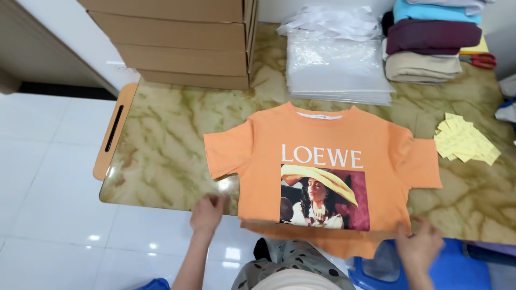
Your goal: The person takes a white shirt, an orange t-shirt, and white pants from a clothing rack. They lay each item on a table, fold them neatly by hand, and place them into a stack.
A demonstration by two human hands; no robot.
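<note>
Orange printed T-shirt (pixel 322 161), light, soft and limp by the look of it, spread face-up at centre frame on the marbled table (pixel 172 139), hem overhanging the near edge, best held there, where left hand (pixel 207 214) and right hand (pixel 419 248) rest, fingers loosely curled, grip unclear.

Worktop (pixel 172 145): marbled green and cream, glossy, with a tan handled edge at its left end.
Near edge: orange T-shirt (pixel 322 161) spread flat, hem hanging over.
Back left: stack of cardboard boxes (pixel 183 43).
Back middle: pile of clear plastic bags (pixel 336 64).
Back right: folded garments (pixel 430 48), red scissors (pixel 481 60) beside.
Right: yellow slips (pixel 465 139), fanned.
</note>
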